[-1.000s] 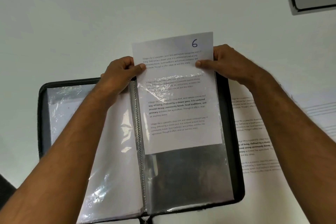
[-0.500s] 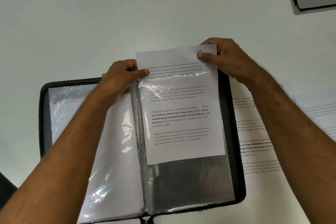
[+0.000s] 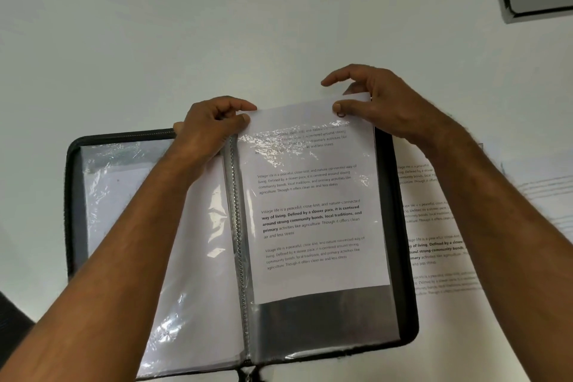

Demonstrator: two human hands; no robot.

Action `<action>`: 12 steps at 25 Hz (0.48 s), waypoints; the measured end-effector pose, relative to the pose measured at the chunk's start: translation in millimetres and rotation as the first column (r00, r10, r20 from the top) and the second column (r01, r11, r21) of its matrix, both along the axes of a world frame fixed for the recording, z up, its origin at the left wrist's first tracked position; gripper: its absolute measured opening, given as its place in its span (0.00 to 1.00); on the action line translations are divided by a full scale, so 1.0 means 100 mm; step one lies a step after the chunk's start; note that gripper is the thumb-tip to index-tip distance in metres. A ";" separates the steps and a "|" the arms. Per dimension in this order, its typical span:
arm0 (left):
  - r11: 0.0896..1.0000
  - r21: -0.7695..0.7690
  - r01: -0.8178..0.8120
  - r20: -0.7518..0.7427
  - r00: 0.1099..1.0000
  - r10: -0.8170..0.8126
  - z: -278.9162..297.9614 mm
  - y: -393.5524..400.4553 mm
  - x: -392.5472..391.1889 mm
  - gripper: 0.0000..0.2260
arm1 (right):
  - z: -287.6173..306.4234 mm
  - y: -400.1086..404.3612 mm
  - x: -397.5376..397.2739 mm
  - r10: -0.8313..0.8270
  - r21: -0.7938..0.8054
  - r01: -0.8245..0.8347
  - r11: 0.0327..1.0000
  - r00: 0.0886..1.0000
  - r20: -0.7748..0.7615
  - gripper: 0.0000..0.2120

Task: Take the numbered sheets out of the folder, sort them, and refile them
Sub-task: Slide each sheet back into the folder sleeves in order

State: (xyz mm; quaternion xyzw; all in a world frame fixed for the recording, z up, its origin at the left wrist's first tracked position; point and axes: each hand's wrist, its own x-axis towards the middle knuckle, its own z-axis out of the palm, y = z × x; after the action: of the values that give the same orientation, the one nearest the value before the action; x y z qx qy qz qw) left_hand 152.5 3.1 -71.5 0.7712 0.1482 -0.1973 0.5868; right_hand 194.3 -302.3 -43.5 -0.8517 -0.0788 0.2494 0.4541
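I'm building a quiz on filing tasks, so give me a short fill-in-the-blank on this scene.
1. The printed sheet sits partly inside a clear ____ of the folder.
2. The right hand pinches the sheet's top ____ corner.
3. More printed sheets lie on the table to the folder's ____.

Missing: sleeve; right; right

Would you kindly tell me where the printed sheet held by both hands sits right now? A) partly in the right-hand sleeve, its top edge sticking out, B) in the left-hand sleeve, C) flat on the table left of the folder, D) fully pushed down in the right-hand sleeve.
A: the sheet lies partly under the right-hand sleeve, top edge out.
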 end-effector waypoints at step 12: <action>0.982 0.164 0.091 0.019 0.995 -0.096 -0.10 0.09 0.00 0.10 | 0.08 0.07 -0.11 0.141 -0.119 -0.152 0.981 0.986 -0.093 0.14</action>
State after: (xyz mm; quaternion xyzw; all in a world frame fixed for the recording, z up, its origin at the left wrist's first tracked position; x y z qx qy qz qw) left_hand 152.1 12.2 -81.5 0.8254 0.1197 -0.2016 0.5136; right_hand 183.0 -294.9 -35.4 -0.8593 -0.1061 0.3223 0.3828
